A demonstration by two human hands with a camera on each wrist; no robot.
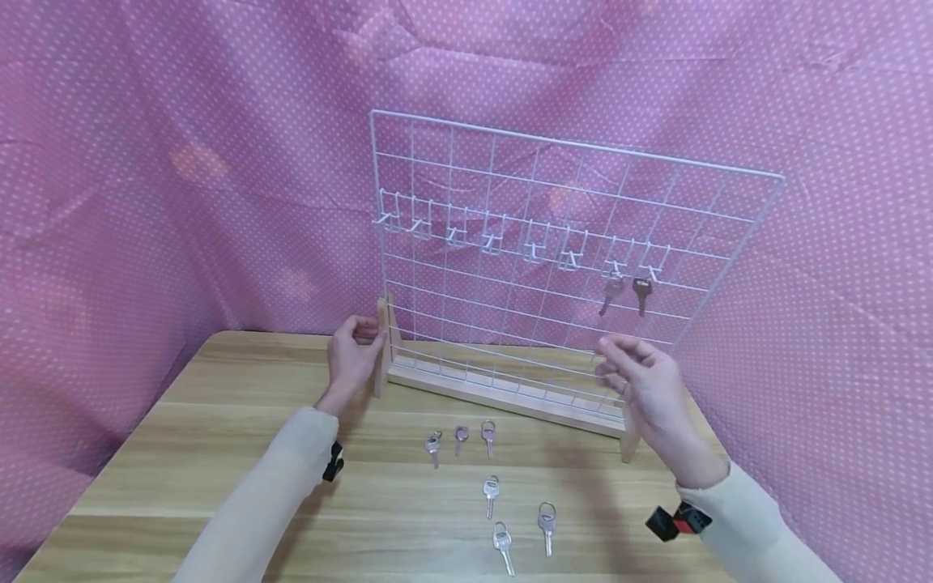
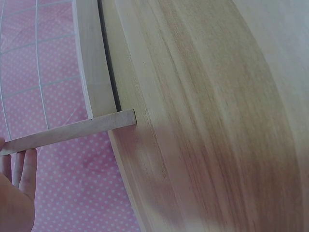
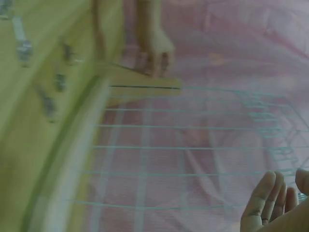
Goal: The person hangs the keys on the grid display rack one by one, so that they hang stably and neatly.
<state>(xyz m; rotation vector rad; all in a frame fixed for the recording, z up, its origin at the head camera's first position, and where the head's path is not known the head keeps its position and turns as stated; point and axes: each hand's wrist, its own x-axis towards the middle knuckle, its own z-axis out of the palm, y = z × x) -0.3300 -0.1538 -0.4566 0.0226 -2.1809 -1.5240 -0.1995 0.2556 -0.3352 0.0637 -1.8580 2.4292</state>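
Observation:
A white wire grid rack (image 1: 503, 283) stands upright in wooden feet on the table. My left hand (image 1: 353, 352) grips the wooden side post (image 1: 382, 348) at its left end; in the left wrist view, the fingers (image 2: 28, 174) lie against the post's edge. At the right end, my right hand (image 1: 656, 393) is raised in front of the grid with loosely bent fingers and nothing visible in them. Just above it, a key (image 1: 611, 295) and a darker key (image 1: 642, 296) hang from the two rightmost hooks.
Several loose keys on rings, among them one key (image 1: 547, 526), lie on the wooden table (image 1: 240, 421) in front of the rack. A row of wire hooks (image 1: 455, 235) runs across the grid. Pink dotted cloth (image 1: 182, 162) hangs behind and at both sides.

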